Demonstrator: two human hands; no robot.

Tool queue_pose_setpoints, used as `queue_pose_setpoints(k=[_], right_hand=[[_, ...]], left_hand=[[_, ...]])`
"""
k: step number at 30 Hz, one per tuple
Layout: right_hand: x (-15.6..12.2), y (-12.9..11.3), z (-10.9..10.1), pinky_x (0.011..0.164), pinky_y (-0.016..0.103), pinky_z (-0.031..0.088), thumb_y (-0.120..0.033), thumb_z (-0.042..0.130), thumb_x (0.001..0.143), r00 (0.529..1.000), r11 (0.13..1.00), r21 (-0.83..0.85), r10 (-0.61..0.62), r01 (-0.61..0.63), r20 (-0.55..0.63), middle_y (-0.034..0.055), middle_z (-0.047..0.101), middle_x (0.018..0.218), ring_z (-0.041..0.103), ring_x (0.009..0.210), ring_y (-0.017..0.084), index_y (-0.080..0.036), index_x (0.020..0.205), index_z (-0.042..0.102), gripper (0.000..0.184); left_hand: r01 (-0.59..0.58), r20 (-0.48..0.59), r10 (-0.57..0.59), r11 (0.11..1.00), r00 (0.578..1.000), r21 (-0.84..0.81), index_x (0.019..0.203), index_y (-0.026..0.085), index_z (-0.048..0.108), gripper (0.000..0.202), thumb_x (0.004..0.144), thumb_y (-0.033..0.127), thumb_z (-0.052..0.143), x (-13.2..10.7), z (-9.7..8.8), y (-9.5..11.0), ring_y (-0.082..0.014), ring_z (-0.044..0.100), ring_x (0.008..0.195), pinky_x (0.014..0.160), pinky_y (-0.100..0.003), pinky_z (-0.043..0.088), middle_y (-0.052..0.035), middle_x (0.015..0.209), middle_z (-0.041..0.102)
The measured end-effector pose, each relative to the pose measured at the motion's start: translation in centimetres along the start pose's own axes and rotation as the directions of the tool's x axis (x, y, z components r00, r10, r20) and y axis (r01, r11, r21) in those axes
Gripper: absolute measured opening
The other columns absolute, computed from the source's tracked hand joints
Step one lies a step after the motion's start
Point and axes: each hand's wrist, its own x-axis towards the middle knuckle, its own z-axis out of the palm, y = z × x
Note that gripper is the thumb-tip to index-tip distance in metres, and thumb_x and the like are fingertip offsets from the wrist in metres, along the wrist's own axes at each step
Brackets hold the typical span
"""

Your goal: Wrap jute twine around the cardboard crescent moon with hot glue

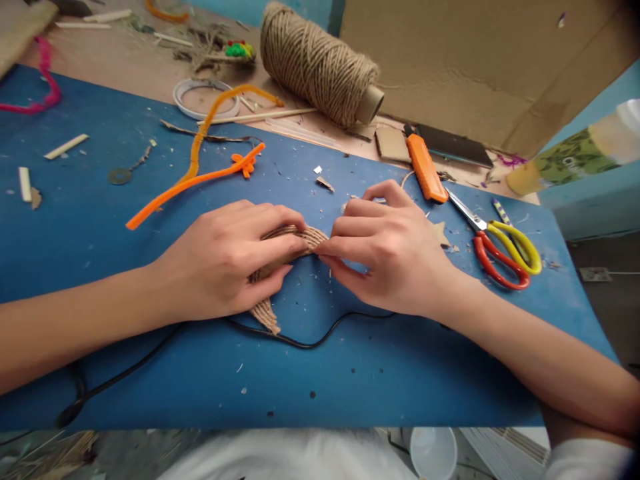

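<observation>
— Brown cardboard [440, 73] stands behind our blue tabletop [350, 387]. What do our hands hold?
— Our left hand [230, 257] is folded over a curved strip of twine [265, 315], the thumb lying nearer to us than the fingers. Our right hand [385, 250] pinches the right end of this strip narrowly, with fingertips.
— And where do we have it?
— Near the middle of the tabletop, its lower end just beside a black cable [320, 343]. Beyond our right hand we see scissors [493, 248] and an orange cutter [426, 168].

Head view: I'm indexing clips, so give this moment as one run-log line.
left hand: holding twine strip; right hand: pinching its right end; scissors: on blue tabletop; twine spool: beyond hands
</observation>
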Motion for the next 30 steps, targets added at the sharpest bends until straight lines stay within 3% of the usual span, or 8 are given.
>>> queue_pose_setpoints(k=[10,16,22,30], right_hand=[[0.05,-0.09,0.27,0.105,0.049,0.044,-0.016,0.062,0.111,1.000,0.998,-0.064,-0.029,0.029,0.005,-0.0004,0.074,0.078,0.063,0.084,0.021,-0.022,0.087,0.081,0.031],[0.02,-0.04,0.10,0.105,0.049,0.044,-0.017,0.062,0.110,1.000,0.999,0.027,0.022,-0.022,0.001,-0.0005,0.076,0.078,0.065,0.081,0.020,-0.022,0.087,0.081,0.030],[0.26,-0.19,-0.57,0.095,0.045,0.044,-0.015,0.064,0.103,0.988,0.973,0.183,0.150,-0.141,-0.037,-0.0015,0.074,0.075,0.064,0.072,0.017,-0.021,0.088,0.078,0.021],[0.03,0.26,0.19,0.105,0.049,0.044,-0.019,0.061,0.113,1.000,1.000,0.013,0.016,-0.016,0.019,0.0021,0.083,0.092,0.069,0.088,0.023,-0.023,0.102,0.084,0.026]], left_hand=[[-0.070,0.000,0.070,0.995,0.998,0.067,0.135,0.019,0.072,0.026,0.111,0.016,0.062,0.26,-0.39,0.24,-0.0342,0.082,0.122,0.094,-0.048,0.065,-0.0162,0.147,0.079],[-0.081,-0.015,0.083,0.992,0.996,0.097,0.136,0.018,0.071,0.026,0.112,0.015,0.062,0.25,-0.38,0.28,-0.0331,0.084,0.120,0.092,-0.048,0.067,-0.0152,0.147,0.080],[-0.059,-0.007,0.060,0.995,0.998,0.083,0.138,0.024,0.070,0.027,0.113,0.019,0.059,0.12,-0.23,0.08,-0.0321,0.083,0.124,0.096,-0.049,0.068,-0.0127,0.150,0.078],[-0.058,-0.017,0.060,0.994,0.998,0.092,0.141,0.023,0.070,0.031,0.112,0.018,0.061,-0.03,-0.09,0.00,-0.0312,0.082,0.126,0.099,-0.046,0.067,-0.0123,0.151,0.078]])
